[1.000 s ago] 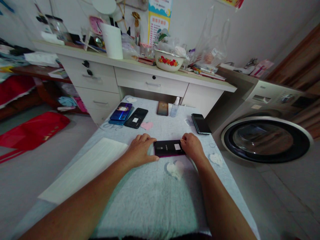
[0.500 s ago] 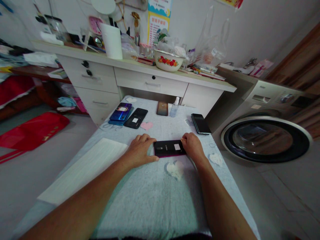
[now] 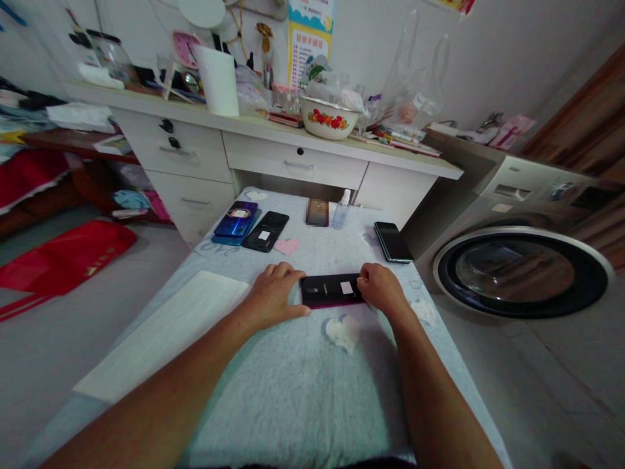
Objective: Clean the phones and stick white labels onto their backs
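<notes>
While left hand (image 3: 274, 296) spreads wide against black phone (image 3: 332, 290), curled right hand (image 3: 381, 286) partly hides other end, grip unclear.

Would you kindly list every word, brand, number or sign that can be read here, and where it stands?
"好孩子": heading of the wall poster; later characters and smaller lines unclear.
"Haier", probably: washing machine.
"OPPO", probably: back of the nearest phone, blurred.
Too blurred or small to read: markings on red bag, pink clock, tablecloth, white phone stickers.
</notes>
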{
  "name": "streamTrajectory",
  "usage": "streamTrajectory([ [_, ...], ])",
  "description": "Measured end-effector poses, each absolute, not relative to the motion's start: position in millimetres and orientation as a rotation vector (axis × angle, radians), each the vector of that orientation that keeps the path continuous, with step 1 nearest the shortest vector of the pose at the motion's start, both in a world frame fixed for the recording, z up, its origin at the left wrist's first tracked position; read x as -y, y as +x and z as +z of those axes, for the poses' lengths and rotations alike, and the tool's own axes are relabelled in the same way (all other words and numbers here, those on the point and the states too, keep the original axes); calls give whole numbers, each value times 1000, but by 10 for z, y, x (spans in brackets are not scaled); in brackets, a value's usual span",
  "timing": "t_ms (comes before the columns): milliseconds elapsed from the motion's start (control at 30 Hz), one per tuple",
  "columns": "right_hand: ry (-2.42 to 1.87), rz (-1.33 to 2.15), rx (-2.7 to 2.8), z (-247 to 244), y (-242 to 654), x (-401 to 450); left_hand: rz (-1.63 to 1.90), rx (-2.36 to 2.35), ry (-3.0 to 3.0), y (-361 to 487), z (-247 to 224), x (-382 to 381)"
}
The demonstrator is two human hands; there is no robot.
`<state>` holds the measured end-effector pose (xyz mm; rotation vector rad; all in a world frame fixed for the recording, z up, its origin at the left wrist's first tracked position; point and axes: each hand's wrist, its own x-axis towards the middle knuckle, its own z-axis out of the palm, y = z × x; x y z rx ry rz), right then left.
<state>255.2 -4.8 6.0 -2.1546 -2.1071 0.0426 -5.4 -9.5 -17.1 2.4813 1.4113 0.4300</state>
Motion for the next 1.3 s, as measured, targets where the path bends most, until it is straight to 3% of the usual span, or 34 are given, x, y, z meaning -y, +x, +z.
streamTrajectory([
  [1300,-2118,23,2065,-2,2532,17,420,-1410,2479,-51,-168,95],
])
